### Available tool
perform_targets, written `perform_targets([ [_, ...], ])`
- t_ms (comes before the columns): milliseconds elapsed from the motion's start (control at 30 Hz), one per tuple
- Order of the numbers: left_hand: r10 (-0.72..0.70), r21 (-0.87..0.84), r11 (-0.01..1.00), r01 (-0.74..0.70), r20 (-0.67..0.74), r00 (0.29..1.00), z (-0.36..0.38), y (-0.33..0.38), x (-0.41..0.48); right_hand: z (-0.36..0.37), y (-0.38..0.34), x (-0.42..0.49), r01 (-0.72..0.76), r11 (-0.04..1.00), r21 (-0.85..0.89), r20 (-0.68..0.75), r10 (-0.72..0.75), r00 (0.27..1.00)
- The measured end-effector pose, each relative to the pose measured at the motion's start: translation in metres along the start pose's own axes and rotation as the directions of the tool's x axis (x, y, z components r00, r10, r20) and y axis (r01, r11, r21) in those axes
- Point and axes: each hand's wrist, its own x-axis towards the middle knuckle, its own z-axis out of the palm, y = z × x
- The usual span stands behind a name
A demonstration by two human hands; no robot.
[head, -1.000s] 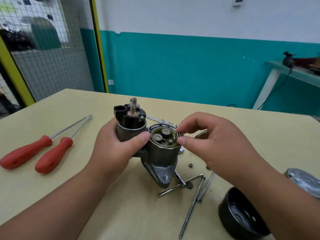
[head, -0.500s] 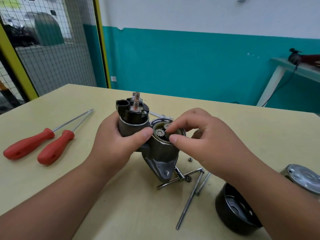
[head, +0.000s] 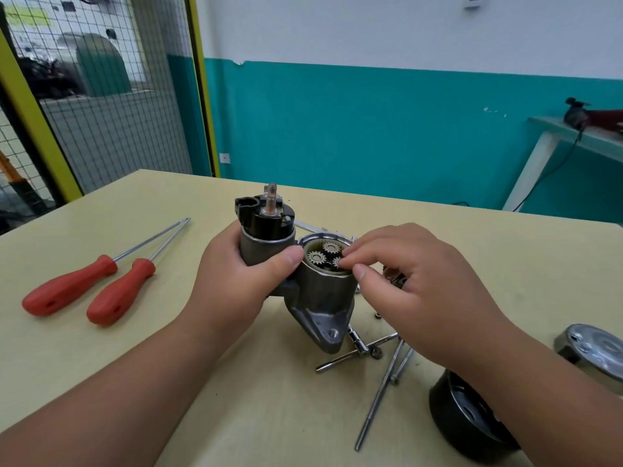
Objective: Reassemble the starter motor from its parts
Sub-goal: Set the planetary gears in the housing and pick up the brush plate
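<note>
The starter motor's grey metal housing [head: 320, 298] stands upright on the table, its round gear cavity facing up. My left hand [head: 236, 274] grips the solenoid [head: 266, 237], a cylinder with a black cap beside the cavity, thumb across its front. Two small planet gears [head: 316, 257] [head: 331, 247] sit seated inside the ring. A third gear [head: 338, 262] lies at the cavity's right side under the index fingertip of my right hand [head: 411, 274]. That hand's thumb rests outside the rim.
Two red-handled screwdrivers [head: 70, 284] [head: 121, 291] lie at the left. Long through-bolts [head: 381, 389] and a socket extension [head: 357, 342] lie in front of the housing. A black motor casing [head: 465, 416] and a silver end cap [head: 593, 352] sit at the right, a small nut [head: 378, 315] nearby.
My right hand carried the pinched gear from the rim into the cavity. The thumb has come off it and only a fingertip touches it. My left hand kept its grip.
</note>
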Motion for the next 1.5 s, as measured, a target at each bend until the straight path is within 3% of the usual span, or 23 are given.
perform_targets([
  [267,0.014,0.028,1.0,-0.014,0.007,1.0,-0.001,-0.001,0.001,-0.038,-0.013,0.009,0.015,0.997,-0.078,-0.044,-0.019,0.999],
  [433,0.023,0.053,0.998,-0.022,-0.002,1.0,-0.003,-0.004,0.004,-0.101,-0.007,-0.012,-0.127,0.992,-0.013,-0.065,0.126,0.99],
  [500,0.033,0.065,0.997,-0.033,0.007,0.999,-0.003,-0.004,0.005,-0.098,0.004,-0.042,-0.182,0.981,-0.066,0.016,0.184,0.983],
  [567,0.041,0.06,0.997,-0.042,0.015,0.999,-0.002,-0.005,0.005,-0.086,0.016,-0.068,-0.237,0.968,-0.078,0.211,0.248,0.945],
  [667,0.043,0.021,0.999,-0.043,0.016,0.999,0.0,-0.007,0.004,-0.077,0.029,-0.081,-0.219,0.96,-0.177,0.546,0.28,0.79],
  [733,0.036,0.004,0.999,-0.036,0.014,0.999,0.002,-0.008,0.004,-0.075,0.029,-0.08,-0.196,0.959,-0.204,0.596,0.281,0.752],
  [967,-0.03,0.002,1.0,0.03,-0.022,0.999,-0.003,-0.015,0.008,-0.072,0.042,-0.081,-0.161,0.967,-0.196,0.514,0.242,0.823],
  [1133,-0.144,-0.178,0.976,0.126,-0.089,0.986,-0.017,-0.016,0.017,-0.075,0.061,-0.082,-0.239,0.946,-0.221,0.403,0.312,0.86],
  [1267,-0.205,-0.216,0.956,0.2,-0.001,0.979,-0.035,-0.011,0.026,-0.076,0.071,-0.083,-0.291,0.933,-0.213,0.346,0.35,0.87],
  [1367,-0.141,-0.142,0.98,0.143,0.023,0.99,-0.037,-0.004,0.028,-0.073,0.074,-0.084,-0.317,0.929,-0.19,0.322,0.363,0.874],
  [1500,0.04,0.029,0.999,-0.038,-0.078,0.996,-0.035,-0.001,0.022,-0.07,0.077,-0.084,-0.331,0.927,-0.175,0.3,0.37,0.879],
])
